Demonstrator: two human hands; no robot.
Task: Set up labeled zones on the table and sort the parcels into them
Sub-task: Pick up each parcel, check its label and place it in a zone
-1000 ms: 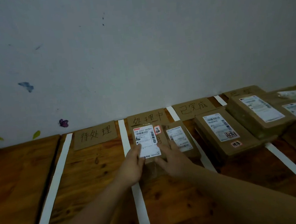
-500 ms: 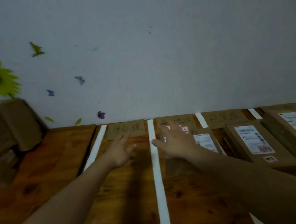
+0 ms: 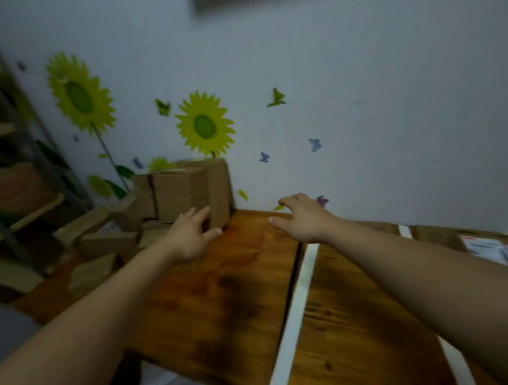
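Note:
Both my arms stretch out to the left over the wooden table (image 3: 220,304). My left hand (image 3: 190,235) hovers with fingers spread, just short of a pile of brown cardboard parcels (image 3: 184,192) stacked against the wall at the table's left end. My right hand (image 3: 298,219) is also spread and holds nothing, above the table near the wall. A white tape strip (image 3: 296,318) marks the left border of the zones. At the far right lies a parcel with a white shipping label (image 3: 484,247).
More cardboard boxes (image 3: 106,247) lie low at the left of the pile. A metal shelf rack (image 3: 5,172) with wooden boards stands at the far left. The wall carries sunflower (image 3: 204,125) and butterfly stickers. A second tape strip (image 3: 458,365) runs at the lower right.
The small labelled parcel has been let go in the middle zone. My head and both empty hands have swung left, away from the zone labels and towards the parcel pile.

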